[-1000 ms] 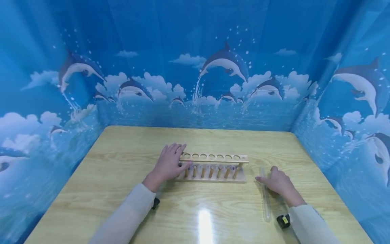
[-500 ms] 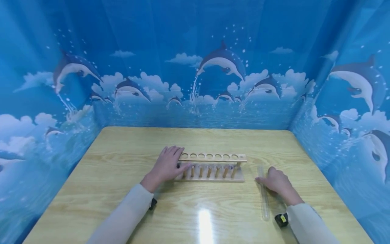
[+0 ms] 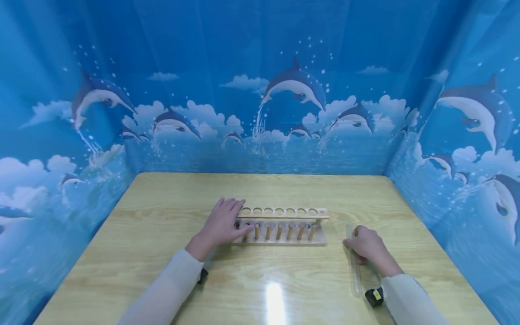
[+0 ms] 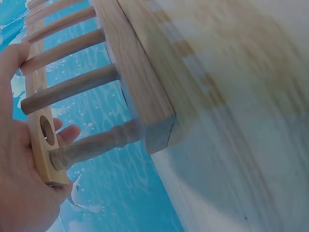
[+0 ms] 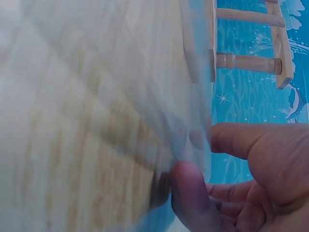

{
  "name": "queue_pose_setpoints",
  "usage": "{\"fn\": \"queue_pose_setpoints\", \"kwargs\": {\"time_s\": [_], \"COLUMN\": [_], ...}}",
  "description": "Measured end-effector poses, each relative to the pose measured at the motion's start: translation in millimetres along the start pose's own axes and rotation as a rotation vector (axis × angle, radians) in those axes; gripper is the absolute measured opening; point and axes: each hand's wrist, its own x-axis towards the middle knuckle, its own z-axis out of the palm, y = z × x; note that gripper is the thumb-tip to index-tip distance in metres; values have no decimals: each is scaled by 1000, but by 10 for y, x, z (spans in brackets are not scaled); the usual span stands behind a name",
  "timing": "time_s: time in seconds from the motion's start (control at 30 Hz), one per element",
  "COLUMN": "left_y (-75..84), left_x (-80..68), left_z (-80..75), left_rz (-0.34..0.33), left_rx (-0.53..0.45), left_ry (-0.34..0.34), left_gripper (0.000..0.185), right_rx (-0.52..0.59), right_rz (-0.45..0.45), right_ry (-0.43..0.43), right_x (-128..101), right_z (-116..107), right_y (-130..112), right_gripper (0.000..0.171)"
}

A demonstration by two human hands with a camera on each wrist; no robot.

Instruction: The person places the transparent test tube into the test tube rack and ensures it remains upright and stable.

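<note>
A wooden test tube rack, with a row of round holes along its top rail and several upright pegs on its base, stands mid-table in the head view. My left hand grips its left end; the left wrist view shows the thumb at a peg and the fingers behind the top rail. To the right of the rack, a clear test tube lies lengthwise. My right hand pinches it near its far end between thumb and fingers. The tube looks blurred and see-through in the right wrist view.
The wood-grain table is bounded at the back and sides by a blue dolphin-print curtain. A black wrist camera sits below the right wrist, close to the tube's near end. A bright reflection lies on the tabletop at the front.
My right thumb and fingers have drawn in around the test tube and now pinch it. The left hand keeps its grip on the rack, and the head view has shifted slightly.
</note>
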Motion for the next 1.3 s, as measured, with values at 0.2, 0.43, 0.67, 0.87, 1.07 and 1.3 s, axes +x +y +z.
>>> {"fn": "queue_pose_setpoints", "kwargs": {"time_s": [0.2, 0.43, 0.67, 0.87, 1.07, 1.3], "left_y": [-10, 7, 19, 8, -8, -4], "left_x": [16, 28, 34, 27, -2, -17], "left_z": [3, -9, 8, 1, 20, 35], "left_rz": [-11, 7, -3, -11, -12, -4], "left_rx": [14, 12, 28, 12, 2, -3], "left_ry": [28, 58, 75, 58, 53, 64], "left_gripper": [84, 82, 82, 82, 82, 80], "right_rx": [4, -9, -8, 21, 33, 28], "right_rz": [-22, -11, -20, -35, -55, -127], "right_ry": [24, 3, 11, 18, 37, 110], "right_x": [28, 39, 75, 83, 84, 78], "right_z": [8, -11, -31, -11, -10, -21], "right_y": [-20, -33, -39, -41, -58, -119], "right_gripper": [28, 40, 44, 48, 55, 55]}}
